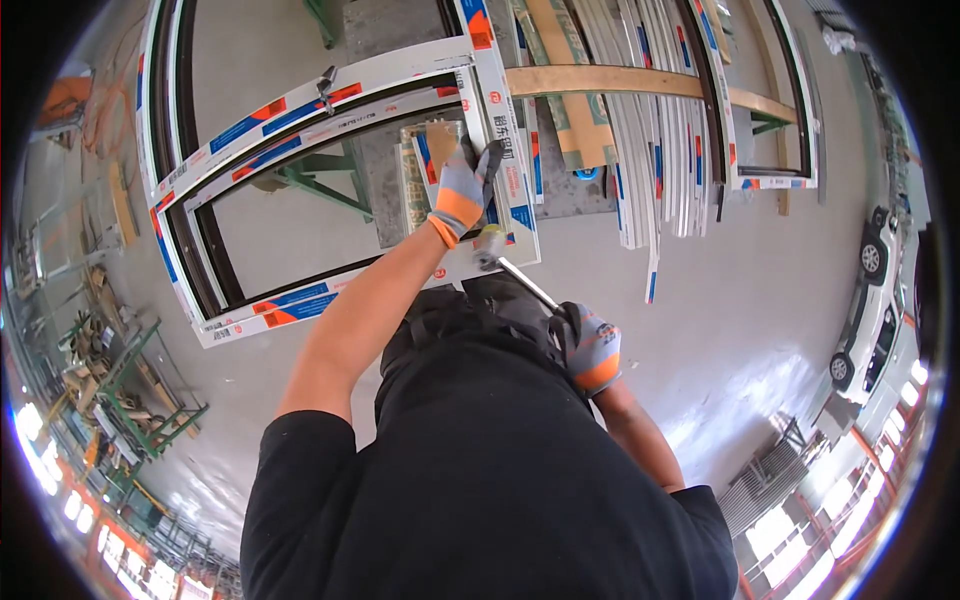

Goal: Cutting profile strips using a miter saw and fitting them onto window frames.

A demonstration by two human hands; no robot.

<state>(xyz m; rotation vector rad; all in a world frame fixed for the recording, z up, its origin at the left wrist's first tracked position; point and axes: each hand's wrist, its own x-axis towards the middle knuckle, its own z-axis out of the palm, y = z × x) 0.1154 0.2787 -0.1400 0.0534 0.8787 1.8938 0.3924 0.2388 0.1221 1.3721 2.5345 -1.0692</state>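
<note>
- Left hand (462, 192): grey and orange work glove; fingers (487, 160) curled closed around a dark piece pressed against the right-hand upright of the window frame (330, 100). What the piece is cannot be told at this size.
- Right hand (592, 345): matching glove, low and near the body; fingers wrapped shut on the handle end of a mallet (520, 270).
- Mallet: pale rounded head (489, 243) lies just below the left hand and near the frame's near-right corner; the shaft runs back and right to the gripping hand.
- Window frame: white profile with blue and orange protective tape and a dark inner seal, lying flat on a green metal stand (320, 180) in the middle of the view, its far edge toward the top.
- Handling note, a judgement: the holding hand sits very near the mallet head, so short, controlled taps suit better than full swings; keep the left fingers clear of the strike line and the head square to the profile, since white plastic marks easily.
- Surroundings: a bundle of white strips (640, 120) leaning at far right, a wooden plank (610, 80) across them, a second frame (770, 100) further right, a green rack (140, 390) on the left, grey concrete floor (740, 300).
</note>
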